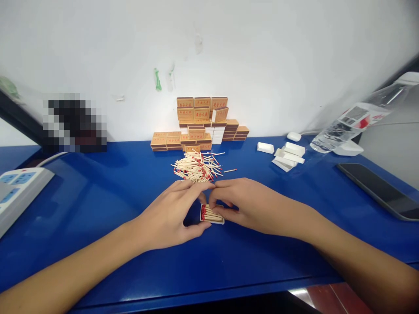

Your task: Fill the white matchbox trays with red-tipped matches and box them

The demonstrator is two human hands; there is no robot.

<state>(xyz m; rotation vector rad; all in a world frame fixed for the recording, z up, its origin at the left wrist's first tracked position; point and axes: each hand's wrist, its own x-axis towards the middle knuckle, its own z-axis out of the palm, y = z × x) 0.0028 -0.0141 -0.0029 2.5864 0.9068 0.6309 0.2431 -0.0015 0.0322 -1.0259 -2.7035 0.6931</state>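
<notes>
A small white matchbox tray [212, 214] filled with red-tipped matches lies on the blue table [98, 196] between my hands. My left hand [173, 213] curls round its left end, thumb below and fingers above. My right hand [242, 203] holds its right side, fingers bent over the top edge. Just beyond my fingertips lies a loose pile of matches [198, 168]. Behind that pile stands a stack of tan matchboxes [198, 124] against the white wall.
Several white empty trays [288, 155] lie at the right back. A clear plastic bottle [350, 124] lies further right, a dark phone [379, 189] near the right edge. A white power strip [16, 192] sits at the left edge.
</notes>
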